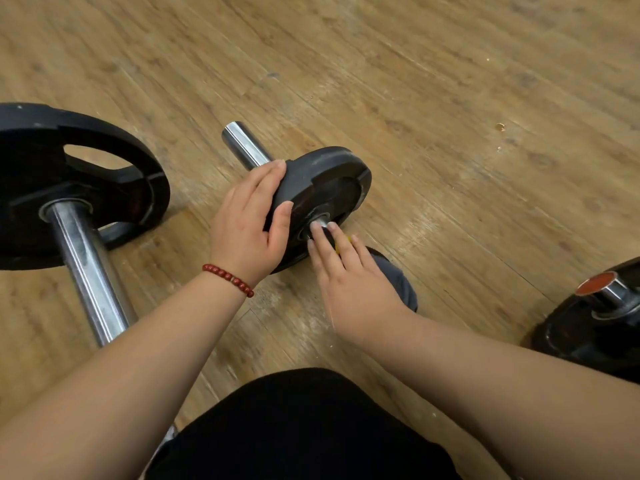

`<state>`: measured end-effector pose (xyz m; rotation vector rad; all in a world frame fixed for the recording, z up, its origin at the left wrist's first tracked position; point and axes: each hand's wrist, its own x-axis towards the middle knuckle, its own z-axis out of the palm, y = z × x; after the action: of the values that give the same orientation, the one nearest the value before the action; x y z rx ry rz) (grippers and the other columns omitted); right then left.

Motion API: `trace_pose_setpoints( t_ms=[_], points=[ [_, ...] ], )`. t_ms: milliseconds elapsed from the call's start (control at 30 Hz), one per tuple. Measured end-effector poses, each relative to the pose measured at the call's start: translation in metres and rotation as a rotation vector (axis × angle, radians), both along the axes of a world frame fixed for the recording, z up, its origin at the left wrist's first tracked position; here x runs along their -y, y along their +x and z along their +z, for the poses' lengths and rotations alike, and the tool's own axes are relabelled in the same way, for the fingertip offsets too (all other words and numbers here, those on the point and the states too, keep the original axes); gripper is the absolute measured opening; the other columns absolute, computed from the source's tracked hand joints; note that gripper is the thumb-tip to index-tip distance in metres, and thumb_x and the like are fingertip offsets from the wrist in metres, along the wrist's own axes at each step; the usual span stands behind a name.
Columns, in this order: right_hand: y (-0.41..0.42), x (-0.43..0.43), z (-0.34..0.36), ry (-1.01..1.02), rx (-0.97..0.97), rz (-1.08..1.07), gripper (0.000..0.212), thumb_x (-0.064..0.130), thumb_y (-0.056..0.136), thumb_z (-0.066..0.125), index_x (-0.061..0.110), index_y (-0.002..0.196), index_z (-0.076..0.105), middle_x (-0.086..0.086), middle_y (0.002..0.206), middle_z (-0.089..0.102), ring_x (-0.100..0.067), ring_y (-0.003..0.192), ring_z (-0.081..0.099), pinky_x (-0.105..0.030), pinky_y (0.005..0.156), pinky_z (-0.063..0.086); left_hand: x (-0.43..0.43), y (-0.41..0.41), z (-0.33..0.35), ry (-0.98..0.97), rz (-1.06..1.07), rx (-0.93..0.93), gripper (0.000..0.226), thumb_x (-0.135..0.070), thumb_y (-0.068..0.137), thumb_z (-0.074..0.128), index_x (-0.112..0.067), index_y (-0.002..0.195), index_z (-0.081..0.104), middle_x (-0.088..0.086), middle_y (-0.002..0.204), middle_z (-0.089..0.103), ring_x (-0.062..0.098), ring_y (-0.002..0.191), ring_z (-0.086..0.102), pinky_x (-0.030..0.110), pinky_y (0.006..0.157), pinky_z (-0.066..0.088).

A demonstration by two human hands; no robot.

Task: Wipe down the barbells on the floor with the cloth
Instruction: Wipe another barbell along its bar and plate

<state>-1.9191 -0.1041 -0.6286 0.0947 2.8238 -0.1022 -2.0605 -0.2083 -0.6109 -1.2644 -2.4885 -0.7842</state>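
A gym or weights room by the look of it, black weight plate [329,178] on a chrome bar [246,147] right at my fingers [268,176], bigger loaded barbell [88,268] to their left, another plate [585,341] off to their right, worn wood-plank floor [450,81] under it all.

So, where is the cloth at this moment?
In the head view, right of centre, the grey cloth lies under the right hand, just beside the small black plate that the left hand holds.
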Motion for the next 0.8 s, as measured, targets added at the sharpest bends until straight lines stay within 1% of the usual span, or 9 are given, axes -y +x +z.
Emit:
trace_pose_setpoints(
  t_ms=[67,167,300,400,500,600,667,733,800],
  points=[
    [-0.003,-0.004,0.0,0.019,-0.021,0.053,0.074,0.031,0.097,0.029,0.008,0.149,-0.018,-0.012,0.154,-0.031,-0.032,0.144,-0.021,-0.045,0.118,-0.005,0.0,0.001,0.001,-0.005,0.012,0.003,0.045,-0.025,0.096,0.04,-0.001,0.134,0.048,0.013,0.133,0.053,0.021,0.122,0.048,0.027,0.103,0.035],
    [-0.009,-0.01,-0.001,-0.079,-0.037,0.009,0.072,0.026,0.097,0.031,0.016,0.151,-0.015,-0.006,0.155,-0.031,-0.028,0.145,-0.021,-0.042,0.119,-0.005,-0.005,0.0,0.005,-0.024,-0.001,0.004,0.046,-0.025,0.096,0.04,-0.001,0.134,0.048,0.013,0.134,0.053,0.022,0.121,0.047,0.022,0.103,0.03],
    [0.001,-0.014,0.001,-0.274,0.025,-0.224,0.07,0.028,0.1,0.032,0.03,0.15,-0.017,-0.009,0.155,-0.03,-0.027,0.147,-0.005,-0.038,0.12,0.011,-0.011,-0.001,0.007,-0.027,-0.007,-0.003,0.046,-0.026,0.096,0.041,-0.001,0.134,0.049,0.012,0.134,0.053,0.021,0.12,0.048,0.017,0.102,0.026],
    [0.003,-0.024,0.008,-0.334,0.119,-0.263,0.068,0.042,0.102,0.028,0.034,0.148,-0.02,-0.004,0.16,-0.015,-0.026,0.145,0.017,-0.037,0.108,0.033,-0.01,0.0,0.006,-0.031,0.003,-0.003,0.046,-0.026,0.096,0.041,-0.002,0.134,0.049,0.012,0.134,0.053,0.023,0.119,0.049,0.017,0.101,0.027],
    [-0.011,-0.049,0.013,-0.663,0.22,-0.417,0.064,0.048,0.101,0.033,0.039,0.151,-0.006,-0.004,0.159,0.021,-0.026,0.134,0.038,-0.032,0.1,0.035,-0.009,0.001,0.007,-0.04,0.01,-0.003,0.046,-0.026,0.096,0.04,-0.002,0.134,0.049,0.012,0.134,0.053,0.023,0.118,0.049,0.017,0.1,0.026],
    [-0.01,-0.067,0.017,-1.04,0.375,-0.771,0.053,0.057,0.096,0.04,0.035,0.144,0.037,0.0,0.132,0.053,-0.024,0.115,0.052,-0.031,0.094,0.036,-0.01,0.001,0.007,-0.046,0.02,0.006,0.047,-0.027,0.096,0.04,-0.003,0.135,0.049,0.011,0.134,0.053,0.024,0.118,0.049,0.018,0.1,0.027],
    [0.004,-0.071,0.016,-1.154,0.457,-0.962,0.053,0.061,0.09,0.047,0.017,0.116,0.06,-0.002,0.096,0.058,-0.02,0.085,0.055,-0.031,0.079,0.042,-0.009,0.002,0.006,-0.044,0.031,0.007,0.047,-0.028,0.095,0.04,-0.004,0.135,0.049,0.011,0.134,0.053,0.023,0.118,0.05,0.02,0.1,0.03],
    [0.02,-0.068,0.012,-1.216,0.437,-1.075,0.051,0.061,0.088,0.052,0.01,0.09,0.057,-0.003,0.076,0.05,-0.017,0.068,0.046,-0.029,0.067,0.038,-0.007,0.002,0.004,-0.023,0.026,0.002,0.046,-0.026,0.095,0.04,-0.002,0.134,0.049,0.012,0.133,0.054,0.021,0.119,0.048,0.021,0.101,0.031],
    [0.032,-0.061,0.007,-1.265,0.305,-1.107,0.043,0.055,0.091,0.051,0.013,0.09,0.059,-0.002,0.077,0.051,-0.018,0.071,0.046,-0.03,0.067,0.036,-0.004,0.003,0.002,-0.005,0.023,-0.012,0.045,-0.024,0.095,0.041,0.0,0.133,0.049,0.013,0.131,0.054,0.02,0.119,0.047,0.018,0.102,0.028]
  ],
)
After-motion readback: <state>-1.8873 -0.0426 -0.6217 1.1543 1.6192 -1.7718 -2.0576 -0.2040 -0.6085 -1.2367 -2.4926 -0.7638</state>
